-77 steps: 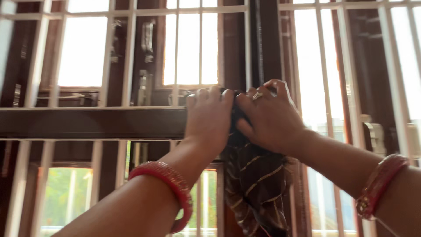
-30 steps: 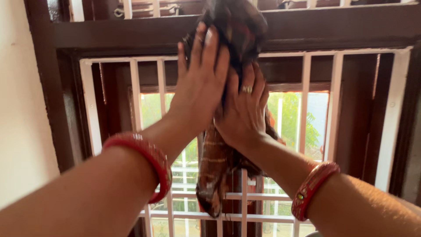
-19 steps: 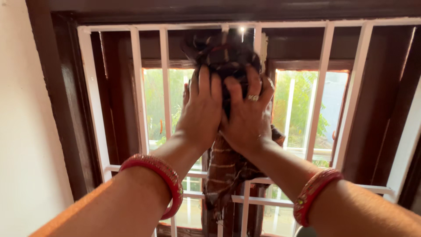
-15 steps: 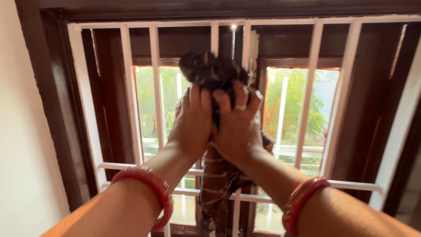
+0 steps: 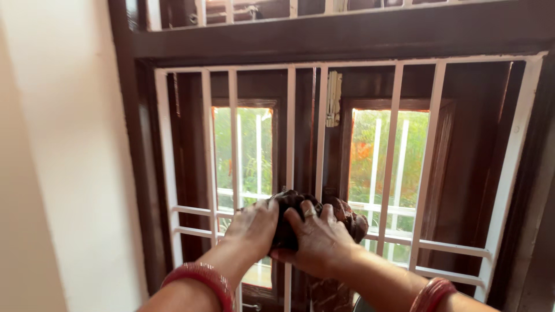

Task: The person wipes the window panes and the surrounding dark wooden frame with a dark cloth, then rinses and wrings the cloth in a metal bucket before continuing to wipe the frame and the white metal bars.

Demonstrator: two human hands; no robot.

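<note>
A dark brown striped cloth (image 5: 295,203) is bunched against the white window grille (image 5: 395,144), low on the two middle bars. My left hand (image 5: 253,226) presses on the cloth's left side. My right hand (image 5: 319,238), with a ring on one finger, grips it from the front and right. The two hands touch each other over the cloth. Red bangles show on both wrists. A lower part of the cloth hangs down behind my right forearm.
The dark brown wooden window frame (image 5: 347,36) surrounds the grille. A metal latch (image 5: 333,99) sits on the middle post behind the bars. A pale wall (image 5: 63,156) fills the left. Green foliage shows through the glass panes.
Both hands have slid the bunched cloth down the middle bars, from the upper cross beam to the grille's lower part. More of the wall and frame is in view.
</note>
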